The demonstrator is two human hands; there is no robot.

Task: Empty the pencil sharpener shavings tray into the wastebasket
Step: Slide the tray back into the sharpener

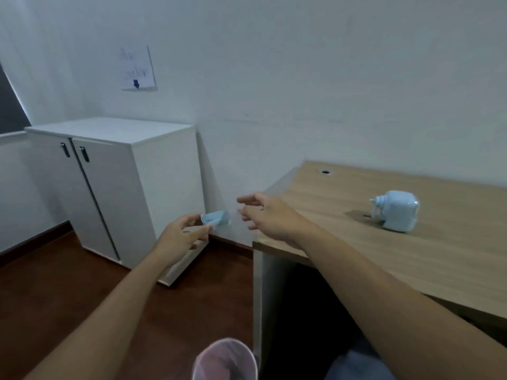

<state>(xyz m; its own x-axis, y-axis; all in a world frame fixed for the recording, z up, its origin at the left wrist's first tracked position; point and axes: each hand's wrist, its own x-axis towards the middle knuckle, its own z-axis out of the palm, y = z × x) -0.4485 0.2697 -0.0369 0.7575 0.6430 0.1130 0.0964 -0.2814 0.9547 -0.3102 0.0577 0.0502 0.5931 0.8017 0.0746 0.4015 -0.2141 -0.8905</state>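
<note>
L hand [182, 234] pinches the small pale-blue translucent plastic shavings tray [215, 218] by its near end w/ thumb + fingertips; tray sticks out level past the grip, contents too blurred to tell. R hand [270, 215] just right of the tray, fingers spread, holding nothing, not touching it. Pink-lined round wastebasket [225, 359] sits on the floor well below the grip. Pale-blue boxy pencil sharpener [397, 211] stands on the wooden desk [411, 259], far right of the grip

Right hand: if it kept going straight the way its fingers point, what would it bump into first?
Probably the shavings tray, held by the left hand. The right hand is open, its fingers aimed leftward at it; depth is unclear.
</note>
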